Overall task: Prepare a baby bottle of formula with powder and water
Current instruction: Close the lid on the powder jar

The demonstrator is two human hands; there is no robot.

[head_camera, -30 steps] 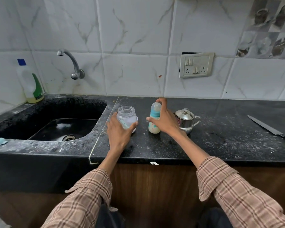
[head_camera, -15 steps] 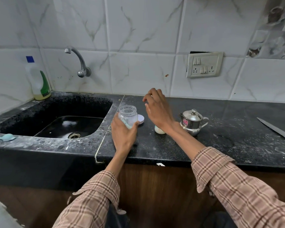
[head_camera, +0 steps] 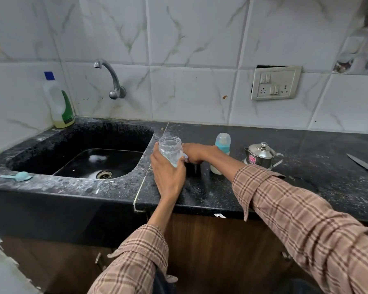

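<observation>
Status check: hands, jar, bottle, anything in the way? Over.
Left hand gripping open clear jar on counter. Right hand reaching behind jar, grip unclear. Capped baby bottle standing upright, untouched. Steel pot beside bottle, no obstruction.

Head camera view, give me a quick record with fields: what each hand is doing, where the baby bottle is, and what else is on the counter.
left hand: gripping the open clear jar, upright on the counter
right hand: reaching just behind the jar; grasp unclear
baby bottle: upright, capped, behind the right forearm, not held
steel pot: lidded, right of the bottle
knife: far right edge
blue scoop: on the sink's front rim
detergent bottle: back left corner by the sink
</observation>
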